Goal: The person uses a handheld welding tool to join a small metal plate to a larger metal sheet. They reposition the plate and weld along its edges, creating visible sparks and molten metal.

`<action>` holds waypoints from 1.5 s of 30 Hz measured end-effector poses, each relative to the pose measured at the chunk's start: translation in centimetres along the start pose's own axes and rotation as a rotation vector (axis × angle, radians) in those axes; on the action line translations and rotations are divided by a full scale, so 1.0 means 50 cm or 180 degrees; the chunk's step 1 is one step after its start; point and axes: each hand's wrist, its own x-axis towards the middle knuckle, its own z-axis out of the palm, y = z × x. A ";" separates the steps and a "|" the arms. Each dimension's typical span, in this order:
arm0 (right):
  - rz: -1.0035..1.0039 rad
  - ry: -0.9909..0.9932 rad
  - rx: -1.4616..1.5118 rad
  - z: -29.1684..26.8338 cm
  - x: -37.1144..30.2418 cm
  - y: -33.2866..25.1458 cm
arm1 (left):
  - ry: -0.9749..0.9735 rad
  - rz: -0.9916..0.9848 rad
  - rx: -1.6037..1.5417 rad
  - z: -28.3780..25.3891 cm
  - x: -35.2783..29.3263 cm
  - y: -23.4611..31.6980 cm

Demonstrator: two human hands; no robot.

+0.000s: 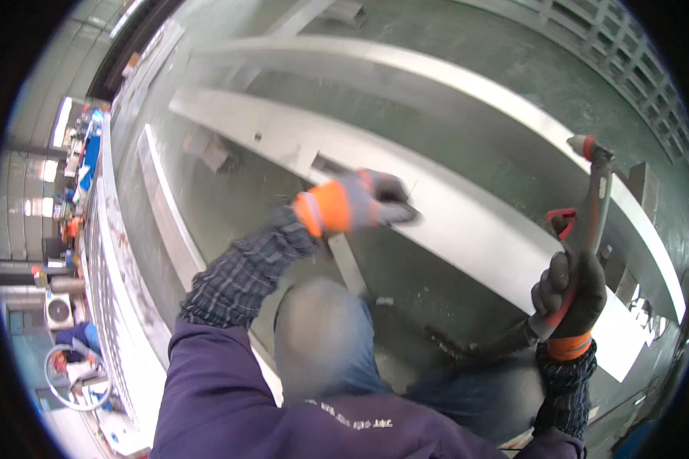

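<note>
My right hand (573, 294), in a dark glove with an orange cuff, is closed around the handle of a torch (599, 206). The torch has a grey and red body, a red trigger and a reddish nozzle pointing away from me. Its dark sheathed hose (486, 348) runs from my grip across my legs. In an orange, grey and dark glove, my left hand (367, 203) is over the near edge of a long pale metal beam (452, 199). Its fingers are curled together; what they hold, if anything, is hidden. A dark rectangular slot (329, 163) shows in the beam beside it.
Another long metal beam (467, 80) lies beyond, parallel to the first. Cross supports (348, 264) and a block (209, 151) stand on the green floor. A slatted metal frame (624, 57) is at far right. Further left, a person (76, 348) is near a round hoop.
</note>
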 end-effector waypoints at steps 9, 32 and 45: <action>0.0444 -0.0130 -0.0130 0.070 -0.006 0.010 | 0.1481 -0.3108 0.0198 0.281 -0.260 -0.702; 0.1255 -0.0165 -0.0908 0.181 0.020 0.089 | 0.2211 -0.1153 -0.2202 0.295 -0.244 -0.695; 0.0885 -0.0584 -0.1804 0.251 0.109 0.202 | 0.5926 -0.0968 -0.2897 -0.026 -0.346 -0.410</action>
